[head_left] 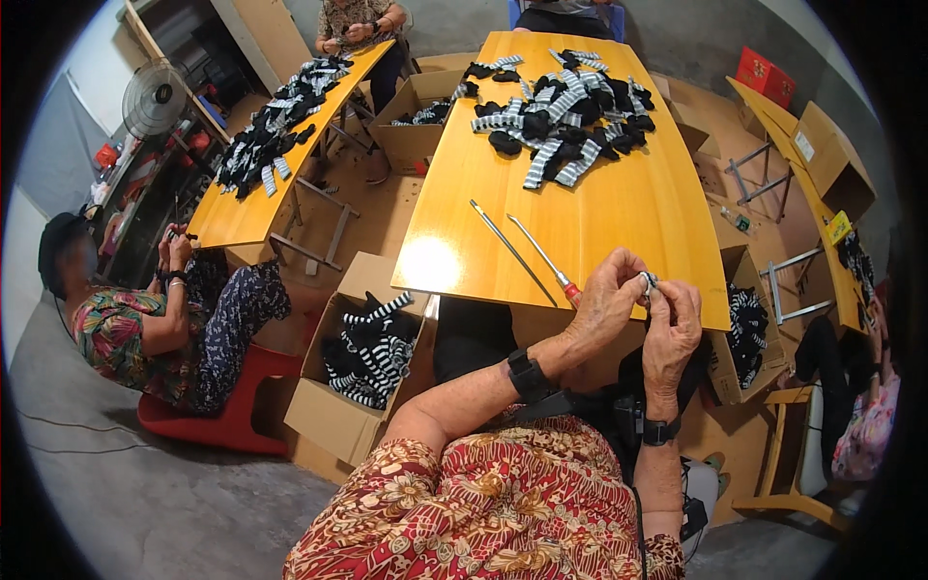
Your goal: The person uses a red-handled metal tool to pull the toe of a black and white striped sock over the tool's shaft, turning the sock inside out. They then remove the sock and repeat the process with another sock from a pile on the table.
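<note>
Above the near edge of the yellow table point(445, 217), my left hand point(611, 290) and my right hand point(674, 324) meet, fingers pinched together. Between the fingertips is a small grey-and-white piece of knitted fabric point(649, 281), mostly hidden by the fingers. A screwdriver point(543, 255) with a red handle lies beside my left hand, its shaft pointing away. Left of it rests a thin dark metal rod point(509, 249). Farther up the table spreads a pile of black and grey-white striped knitted pieces point(570, 111), apart from my hands.
Cardboard boxes of striped pieces stand at the left point(333, 411) and right point(757, 372) of my seat. A person point(145, 319) works on a red chair point(217, 401) at the left, by another loaded table point(246, 217). More people sit at the far side and right.
</note>
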`<state>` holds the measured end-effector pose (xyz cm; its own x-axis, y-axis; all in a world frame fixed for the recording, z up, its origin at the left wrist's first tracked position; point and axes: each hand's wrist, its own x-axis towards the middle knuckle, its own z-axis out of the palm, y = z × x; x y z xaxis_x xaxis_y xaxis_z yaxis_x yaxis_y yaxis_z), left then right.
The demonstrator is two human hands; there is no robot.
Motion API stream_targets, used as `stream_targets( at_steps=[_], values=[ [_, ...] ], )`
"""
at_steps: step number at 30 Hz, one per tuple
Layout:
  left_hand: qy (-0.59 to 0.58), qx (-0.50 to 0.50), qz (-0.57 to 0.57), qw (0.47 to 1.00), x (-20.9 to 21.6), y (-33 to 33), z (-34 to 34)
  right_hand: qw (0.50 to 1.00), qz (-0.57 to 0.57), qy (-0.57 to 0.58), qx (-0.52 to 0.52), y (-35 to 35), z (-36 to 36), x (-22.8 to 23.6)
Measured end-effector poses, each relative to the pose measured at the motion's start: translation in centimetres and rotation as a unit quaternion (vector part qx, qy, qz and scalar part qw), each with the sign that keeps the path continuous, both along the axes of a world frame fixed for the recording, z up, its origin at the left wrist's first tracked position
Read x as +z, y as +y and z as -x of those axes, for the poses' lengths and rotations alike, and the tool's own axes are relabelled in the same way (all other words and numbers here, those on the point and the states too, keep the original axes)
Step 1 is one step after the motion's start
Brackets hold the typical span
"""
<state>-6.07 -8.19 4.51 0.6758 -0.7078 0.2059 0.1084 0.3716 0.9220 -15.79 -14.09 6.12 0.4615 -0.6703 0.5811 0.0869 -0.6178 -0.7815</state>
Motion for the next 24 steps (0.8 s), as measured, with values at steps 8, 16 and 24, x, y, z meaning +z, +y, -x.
stream_targets(
  at_steps=[8,16,24],
  values=[
    [-0.012,0.074,-0.053,0.996,-0.2,0.5,0.3,0.99,-0.133,0.044,0.027,0.3,-0.2,-0.7],
    [0.054,-0.047,-0.028,0.997,1.3,1.4,0.7,0.977,-0.203,-0.042,0.055,-1.4,0.5,-1.3],
    [-0.013,-0.008,-0.085,0.996,0.6,0.9,-0.1,0.987,-0.141,-0.034,0.066,-1.2,0.3,-1.1]
  ],
)
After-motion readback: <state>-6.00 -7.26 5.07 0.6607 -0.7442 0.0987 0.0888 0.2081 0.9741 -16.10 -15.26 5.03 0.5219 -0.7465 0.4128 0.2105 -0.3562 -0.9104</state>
